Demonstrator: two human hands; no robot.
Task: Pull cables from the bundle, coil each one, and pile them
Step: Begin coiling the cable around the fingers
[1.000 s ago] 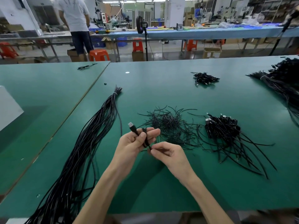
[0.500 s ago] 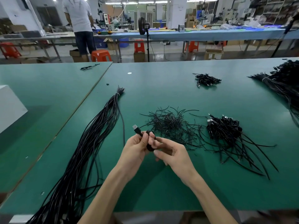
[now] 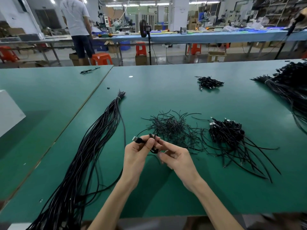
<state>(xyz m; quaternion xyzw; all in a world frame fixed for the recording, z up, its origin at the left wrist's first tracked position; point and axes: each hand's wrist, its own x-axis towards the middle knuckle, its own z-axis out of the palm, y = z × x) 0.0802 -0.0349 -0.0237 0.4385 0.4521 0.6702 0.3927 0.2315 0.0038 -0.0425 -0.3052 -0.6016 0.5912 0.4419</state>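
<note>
Left hand (image 3: 137, 153) pinches a small coiled cable (image 3: 153, 149), with the plug poking out at 10 o'clock. Right hand (image 3: 176, 160) has its fingers curled, nipping the coil's lower end. If either pinch loosens, I'd bet the coil springs open. The bundle (image 3: 93, 146) lies at 9 o'clock, loose ties (image 3: 172, 128) at 12 and the finished pile (image 3: 227, 135) at 2. A trailing end could snag those ties.

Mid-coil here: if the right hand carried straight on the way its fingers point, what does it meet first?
The coiled cable gripped in the left hand: the right hand points leftward at it, fingertips seemingly almost touching. Depth is unclear; it may already pinch the tail.
</note>
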